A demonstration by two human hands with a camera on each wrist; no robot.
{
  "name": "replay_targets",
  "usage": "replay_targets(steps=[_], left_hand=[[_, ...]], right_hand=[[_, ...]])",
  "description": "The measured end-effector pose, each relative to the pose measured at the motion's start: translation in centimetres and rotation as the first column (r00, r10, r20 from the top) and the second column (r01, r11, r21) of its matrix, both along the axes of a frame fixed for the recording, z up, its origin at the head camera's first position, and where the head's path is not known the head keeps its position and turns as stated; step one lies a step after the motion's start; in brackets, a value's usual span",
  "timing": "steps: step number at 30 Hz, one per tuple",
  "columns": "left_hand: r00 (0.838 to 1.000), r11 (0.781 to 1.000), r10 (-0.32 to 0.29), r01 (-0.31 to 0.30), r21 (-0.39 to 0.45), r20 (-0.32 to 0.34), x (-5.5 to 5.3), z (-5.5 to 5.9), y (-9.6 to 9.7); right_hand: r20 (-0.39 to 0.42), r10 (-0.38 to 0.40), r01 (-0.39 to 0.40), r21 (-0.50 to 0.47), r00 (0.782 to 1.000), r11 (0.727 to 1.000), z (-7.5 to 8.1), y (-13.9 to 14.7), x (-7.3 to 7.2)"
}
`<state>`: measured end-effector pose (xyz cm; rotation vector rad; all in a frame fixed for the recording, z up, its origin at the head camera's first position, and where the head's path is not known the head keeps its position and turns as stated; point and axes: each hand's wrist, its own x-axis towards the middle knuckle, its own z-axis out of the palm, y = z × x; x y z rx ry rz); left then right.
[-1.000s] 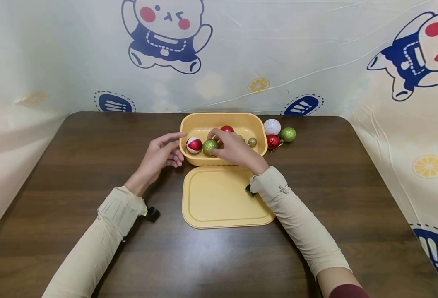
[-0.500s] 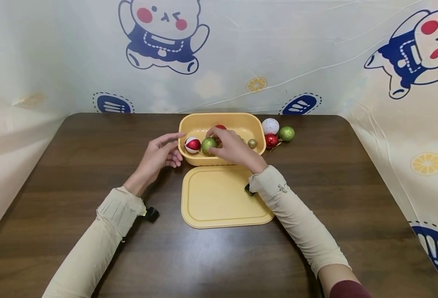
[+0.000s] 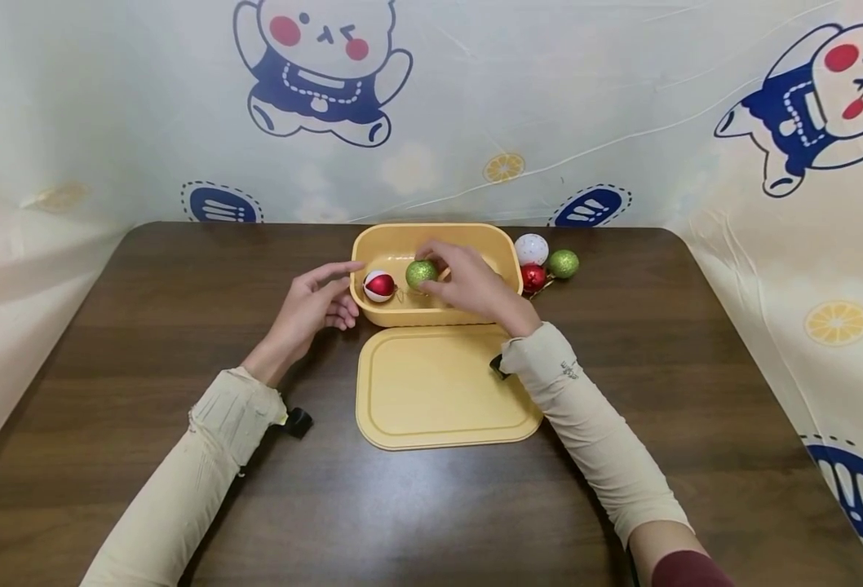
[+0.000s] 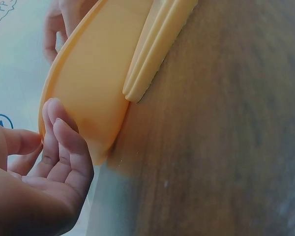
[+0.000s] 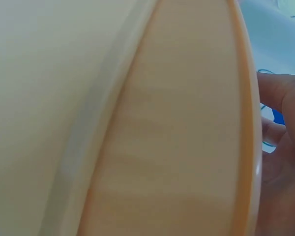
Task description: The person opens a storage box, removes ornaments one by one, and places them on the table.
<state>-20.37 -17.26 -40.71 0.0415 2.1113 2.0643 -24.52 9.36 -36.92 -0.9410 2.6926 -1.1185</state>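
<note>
The green glitter ball (image 3: 422, 275) sits in the right hand (image 3: 475, 281), pinched between thumb and fingers; that grip on its sides probably suits so smooth a curve. It is within the yellow box (image 3: 400, 317), though whether it touches the floor there I cannot tell. The left hand (image 3: 317, 302), well apart from the other, clasps nothing: its fingers lie loose at the box's end, likely to steady it. Between the hands, a red-and-white ball (image 3: 379, 285) rests inside. The yellow lid (image 3: 442, 387) lies flat between the wrists, presumably set there to leave the box uncovered. Past the right hand, on the worktop (image 3: 659, 342), a white ball (image 3: 531, 249), a red ball (image 3: 533, 279) and a second green ball (image 3: 564, 263) cluster beside the box, perhaps for easy reach. Beyond both hands hangs a printed curtain (image 3: 549, 81).
</note>
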Motion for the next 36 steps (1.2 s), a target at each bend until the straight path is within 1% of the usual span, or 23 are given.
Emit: replay_targets(steps=[4, 7, 10, 13, 16, 19, 22, 28, 32, 36], left_hand=[[1.000, 1.000, 0.004, -0.004, 0.006, 0.000, 0.3, 0.0, -0.2], [1.000, 1.000, 0.012, -0.012, 0.008, -0.001, 0.3, -0.1, -0.4], [1.000, 1.000, 0.012, -0.012, 0.014, -0.008, 0.2, 0.0, -0.3], [1.000, 0.999, -0.003, 0.004, 0.032, -0.022, -0.1, 0.1, -0.1], [1.000, 0.999, -0.004, 0.005, 0.040, -0.027, -0.1, 0.2, 0.1], [1.000, 0.999, 0.011, -0.010, 0.035, -0.017, 0.2, 0.0, 0.1], [1.000, 1.000, 0.006, -0.006, 0.030, -0.010, 0.2, -0.1, 0.3], [1.000, 0.999, 0.000, 0.001, 0.032, -0.007, 0.1, -0.1, 0.2], [1.000, 0.999, 0.004, -0.004, 0.033, 0.000, 0.1, -0.1, 0.1], [1.000, 0.999, 0.005, -0.006, 0.034, 0.006, 0.1, 0.0, 0.1]], right_hand=[[0.009, -0.013, 0.013, 0.015, 1.000, 1.000, 0.2, 0.5, -0.1], [0.021, -0.022, 0.022, 0.007, 1.000, 1.000, 0.4, 0.8, -0.2], [-0.001, -0.032, 0.032, -0.007, 0.999, 0.999, 0.2, 1.3, -0.2], [-0.041, -0.034, 0.033, -0.019, 0.999, 0.999, -0.2, 1.9, 0.2], [-0.056, -0.035, 0.033, -0.041, 0.998, 0.999, -0.5, 2.6, 0.8], [-0.060, -0.049, 0.044, -0.075, 0.997, 0.996, -0.5, 3.3, 1.3], [-0.075, -0.077, 0.070, -0.090, 0.994, 0.993, -0.3, 4.0, 1.6], [-0.107, -0.096, 0.088, -0.082, 0.990, 0.993, -0.2, 4.7, 1.3], [-0.116, -0.096, 0.084, -0.098, 0.989, 0.992, 0.1, 5.1, 1.1], [-0.118, -0.115, 0.104, -0.094, 0.986, 0.990, 0.4, 5.6, 1.0]])
